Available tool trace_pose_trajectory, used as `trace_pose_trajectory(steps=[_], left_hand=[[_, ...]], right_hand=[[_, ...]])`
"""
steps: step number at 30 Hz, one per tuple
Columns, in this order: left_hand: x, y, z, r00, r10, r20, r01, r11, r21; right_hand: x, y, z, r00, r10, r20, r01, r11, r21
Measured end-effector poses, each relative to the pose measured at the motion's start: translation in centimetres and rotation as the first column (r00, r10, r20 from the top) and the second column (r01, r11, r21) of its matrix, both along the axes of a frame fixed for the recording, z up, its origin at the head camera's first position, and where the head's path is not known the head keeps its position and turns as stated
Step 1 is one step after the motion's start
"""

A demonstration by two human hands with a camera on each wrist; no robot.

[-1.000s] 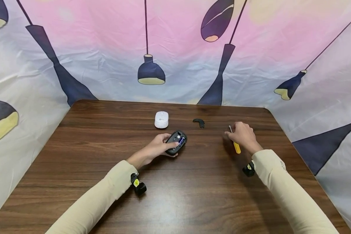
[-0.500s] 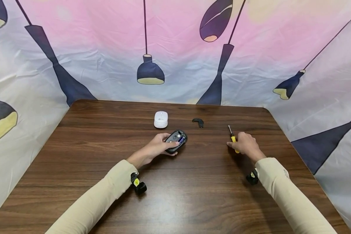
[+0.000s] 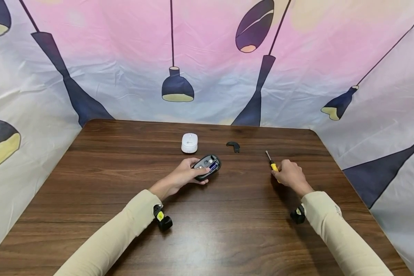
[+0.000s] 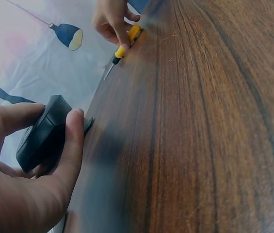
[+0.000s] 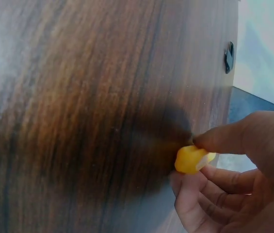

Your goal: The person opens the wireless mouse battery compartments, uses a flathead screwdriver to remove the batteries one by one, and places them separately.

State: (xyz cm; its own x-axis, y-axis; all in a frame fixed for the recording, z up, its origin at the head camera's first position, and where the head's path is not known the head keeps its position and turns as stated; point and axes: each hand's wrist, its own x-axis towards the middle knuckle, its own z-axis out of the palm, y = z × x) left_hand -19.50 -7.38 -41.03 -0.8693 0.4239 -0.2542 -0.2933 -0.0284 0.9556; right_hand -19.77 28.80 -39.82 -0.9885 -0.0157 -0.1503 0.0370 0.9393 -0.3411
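My left hand (image 3: pixel 184 174) grips a black computer mouse (image 3: pixel 207 167), underside up, its battery bay uncovered with a blue battery (image 3: pixel 213 167) inside. The thumb lies across that underside. To the right, my right hand (image 3: pixel 291 175) pinches the yellow handle of a screwdriver (image 3: pixel 274 167) between thumb and fingers. Its metal tip points away toward the back of the table. In the right wrist view the butt of the yellow handle (image 5: pixel 190 159) shows between thumb and fingertips. The left wrist view shows the mouse (image 4: pixel 44 133) edge-on, held above the wood.
A white mouse (image 3: pixel 189 143) sits at the back of the brown table (image 3: pixel 141 145). Right of it lies a curved black cover (image 3: pixel 234 146). A patterned cloth (image 3: pixel 207 76) hangs just behind the table's far edge.
My right hand has slid back toward me along the screwdriver from shaft to handle, and the screwdriver has turned so its tip leans further left. The left hand and mouse stay put.
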Motion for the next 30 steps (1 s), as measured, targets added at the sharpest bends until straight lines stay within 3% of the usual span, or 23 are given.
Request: trace_pose_trajectory(steps=[8,19,30], left_hand=[[0.0,-0.2,0.0,1.0,0.003,-0.002,-0.003,1.0,0.007],[-0.4,-0.1,0.2,1.0,0.025,0.001,-0.025,0.999,-0.027],[-0.4,-0.3,0.5,1.0,0.021,0.004,-0.021,1.0,-0.008]], right_hand=[[0.1,0.0,0.4,0.997,0.031,-0.065,-0.035,0.998,-0.06],[0.1,-1.6,2.2,0.989,0.052,-0.138,-0.073,0.986,-0.153],[-0.8,-3.9,4.3,0.976,0.086,-0.199,-0.135,0.96,-0.244]])
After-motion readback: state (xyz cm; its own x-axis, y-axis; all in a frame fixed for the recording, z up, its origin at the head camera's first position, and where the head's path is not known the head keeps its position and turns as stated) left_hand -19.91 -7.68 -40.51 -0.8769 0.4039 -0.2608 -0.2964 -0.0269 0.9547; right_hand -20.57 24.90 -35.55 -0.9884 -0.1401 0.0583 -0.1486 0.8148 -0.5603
